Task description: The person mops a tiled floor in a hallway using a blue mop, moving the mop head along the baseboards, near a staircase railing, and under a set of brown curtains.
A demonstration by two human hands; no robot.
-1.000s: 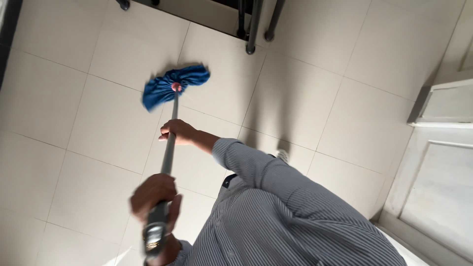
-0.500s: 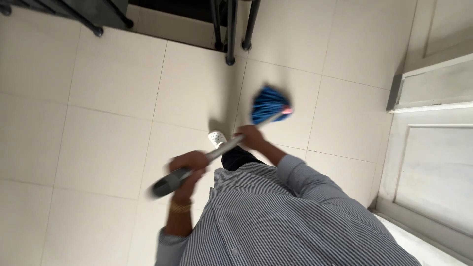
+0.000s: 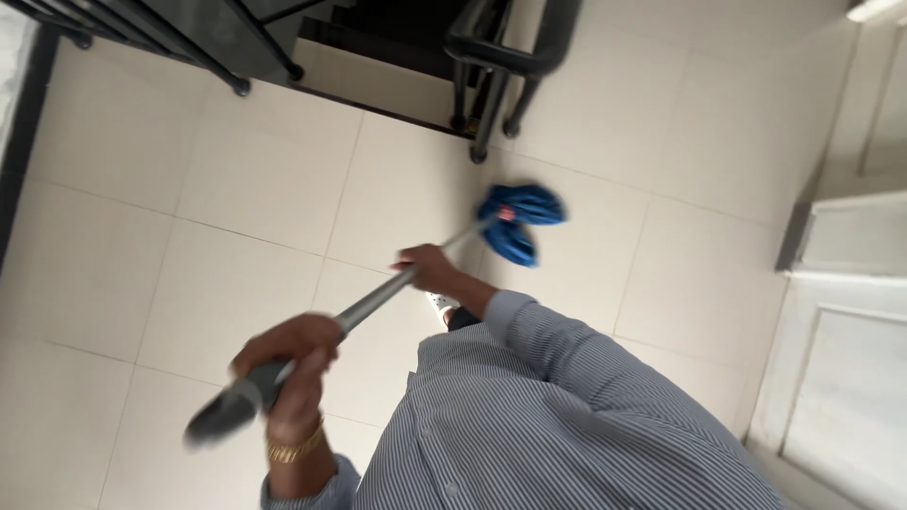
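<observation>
The mop (image 3: 378,293) runs as one long slanting line across the floor (image 3: 217,217), from its dark grip end at the lower left up to the blue mop head (image 3: 522,219) at the upper right. The left hand (image 3: 288,357) wraps the pole near the grip end, fingers curled tight around it, a gold bracelet (image 3: 295,446) on the wrist. The right hand (image 3: 430,267) grips the pole further along, fingers closed round it, so it is the nearer hand to the mop head. The mop head lies on or just above the pale tiles; motion blur hides which. Just beyond it stand the dark metal legs (image 3: 487,118) of a railing or frame, close to the head's far side. A white door (image 3: 841,312) stands along the floor's right edge, well apart. A white shoe (image 3: 440,304) shows under the right forearm.
</observation>
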